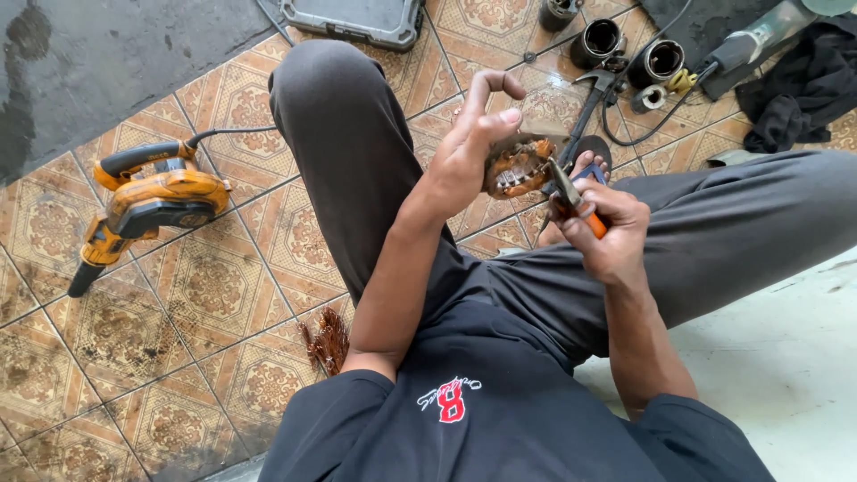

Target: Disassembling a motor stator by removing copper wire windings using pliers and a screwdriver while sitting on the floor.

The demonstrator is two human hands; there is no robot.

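Dark shirt and grey trousers of the seated person fill the lower frame of the head view, legs spread over a patterned tile floor (205, 295). Above the lap, the left hand (469, 156) is closed around a rusty brown motor stator (520, 167), thumb and fingers wrapped over its top and near side, its open end with the copper windings turned toward the right hand (607, 232). That hand is clenched on the orange handles of a pair of pliers (571, 198), whose nose reaches into the stator's open end; whether the nose has bitten onto a wire I cannot tell.

The step in hand looks like pulling copper winding out of the stator. The next move would call for a firm bite on a strand and a steady pull away from the stator, with the left hand bracing it.

Left of the stator, well apart, lies an orange blower (147, 210); below it, by the thigh, a tuft of copper wire (328, 339). Beyond the stator stand metal cylinders (600, 40) and a hammer (591, 103).
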